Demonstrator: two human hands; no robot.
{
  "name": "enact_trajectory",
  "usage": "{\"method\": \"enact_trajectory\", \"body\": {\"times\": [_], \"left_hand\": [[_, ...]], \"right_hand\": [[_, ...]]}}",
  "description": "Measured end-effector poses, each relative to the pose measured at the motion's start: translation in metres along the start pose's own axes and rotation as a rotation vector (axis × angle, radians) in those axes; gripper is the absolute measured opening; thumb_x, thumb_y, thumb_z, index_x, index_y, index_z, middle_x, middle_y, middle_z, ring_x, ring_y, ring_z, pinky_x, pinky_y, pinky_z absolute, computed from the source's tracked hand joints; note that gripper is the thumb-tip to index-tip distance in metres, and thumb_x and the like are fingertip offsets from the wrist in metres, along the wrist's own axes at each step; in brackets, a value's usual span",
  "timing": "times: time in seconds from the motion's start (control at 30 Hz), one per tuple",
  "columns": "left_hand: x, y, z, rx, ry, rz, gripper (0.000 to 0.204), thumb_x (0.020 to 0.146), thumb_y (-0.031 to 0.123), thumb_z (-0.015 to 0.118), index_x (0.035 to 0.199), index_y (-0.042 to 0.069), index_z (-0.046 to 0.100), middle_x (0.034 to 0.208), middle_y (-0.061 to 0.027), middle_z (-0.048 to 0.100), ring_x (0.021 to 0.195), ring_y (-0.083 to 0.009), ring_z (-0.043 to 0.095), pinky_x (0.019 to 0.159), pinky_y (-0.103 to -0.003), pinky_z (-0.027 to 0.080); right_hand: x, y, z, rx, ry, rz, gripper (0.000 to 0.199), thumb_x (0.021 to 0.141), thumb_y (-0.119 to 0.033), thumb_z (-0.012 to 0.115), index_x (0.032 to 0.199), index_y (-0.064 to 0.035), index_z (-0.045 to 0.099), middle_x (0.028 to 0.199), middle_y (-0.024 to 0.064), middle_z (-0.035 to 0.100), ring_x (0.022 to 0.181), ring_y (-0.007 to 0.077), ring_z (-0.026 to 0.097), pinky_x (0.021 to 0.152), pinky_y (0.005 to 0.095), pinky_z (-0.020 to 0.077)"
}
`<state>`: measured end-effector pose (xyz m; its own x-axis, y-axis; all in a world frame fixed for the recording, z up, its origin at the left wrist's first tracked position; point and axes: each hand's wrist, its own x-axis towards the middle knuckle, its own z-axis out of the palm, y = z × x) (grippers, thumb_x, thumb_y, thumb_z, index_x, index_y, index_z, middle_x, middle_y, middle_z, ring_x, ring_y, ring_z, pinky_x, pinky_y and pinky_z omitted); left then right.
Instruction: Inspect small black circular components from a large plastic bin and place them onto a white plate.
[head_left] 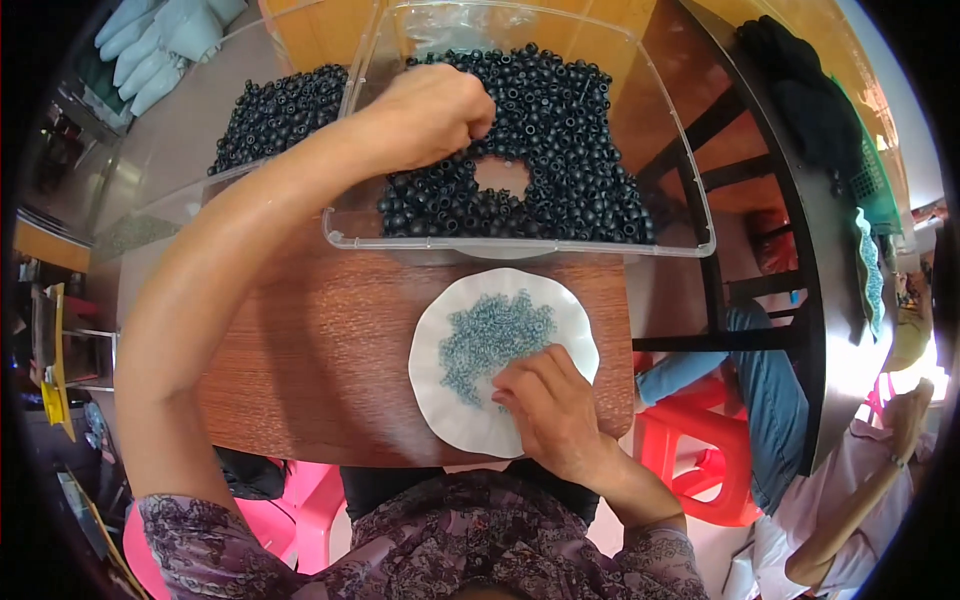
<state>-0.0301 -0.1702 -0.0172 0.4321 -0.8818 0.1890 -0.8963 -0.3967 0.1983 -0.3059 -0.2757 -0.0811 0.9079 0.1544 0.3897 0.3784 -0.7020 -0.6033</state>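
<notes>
My left hand (pixel 435 112) is over the left part of a clear plastic bin (pixel 520 246), its fingers curled closed above the black round beads (pixel 565 130). Whatever those fingers hold, if anything, is hidden. A white plate with a wavy rim (pixel 437 410) sits nearer to me on the table, bearing a spread of small, see-through bluish rings (pixel 490 335). Over the plate's near right part is my right hand (pixel 555 410), fingertips drawn together at the edge of the rings. I cannot make out anything between them.
Left of the bin, a second clear container holds more black beads (pixel 285 112). Both stand at the far side of the brown wooden table (pixel 320 370). To the right are a dark table (pixel 790 200), a red stool (pixel 705 440) and another person's arm (pixel 850 520). White bags (pixel 165 50) lie far left.
</notes>
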Motion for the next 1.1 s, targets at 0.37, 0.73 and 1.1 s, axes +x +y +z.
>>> {"method": "enact_trajectory", "body": {"times": [0.37, 0.73, 1.1], "left_hand": [[0.025, -0.002, 0.03, 0.28, -0.397, 0.031, 0.02, 0.059, 0.017, 0.076, 0.069, 0.004, 0.063, 0.069, -0.0156, 0.062, 0.074, -0.0343, 0.061, 0.062, -0.043, 0.048], [0.003, -0.004, -0.005, -0.39, -0.135, -0.169, 0.016, 0.062, 0.006, 0.065, 0.077, 0.001, 0.066, 0.068, -0.0115, 0.063, 0.064, -0.0224, 0.06, 0.059, -0.032, 0.048], [-0.084, 0.093, -0.042, -1.53, 0.171, -0.32, 0.021, 0.075, 0.006, 0.066, 0.094, -0.003, 0.065, 0.082, -0.0092, 0.064, 0.067, -0.0113, 0.056, 0.062, -0.023, 0.045]], "right_hand": [[-0.011, 0.008, -0.011, 0.191, 0.046, 0.083, 0.019, 0.071, 0.002, 0.067, 0.085, -0.0001, 0.056, 0.073, 0.0106, 0.056, 0.065, 0.0271, 0.053, 0.055, 0.0343, 0.0411], [-0.019, -0.005, -0.016, 0.208, 0.091, 0.138, 0.014, 0.073, 0.001, 0.066, 0.086, -0.0008, 0.06, 0.075, 0.0089, 0.058, 0.07, 0.0247, 0.054, 0.061, 0.032, 0.0419], [-0.025, -0.019, -0.017, 0.311, 0.106, 0.21, 0.012, 0.076, 0.001, 0.062, 0.088, -0.0013, 0.064, 0.082, 0.0067, 0.06, 0.078, 0.0207, 0.055, 0.068, 0.0287, 0.0427]]}}
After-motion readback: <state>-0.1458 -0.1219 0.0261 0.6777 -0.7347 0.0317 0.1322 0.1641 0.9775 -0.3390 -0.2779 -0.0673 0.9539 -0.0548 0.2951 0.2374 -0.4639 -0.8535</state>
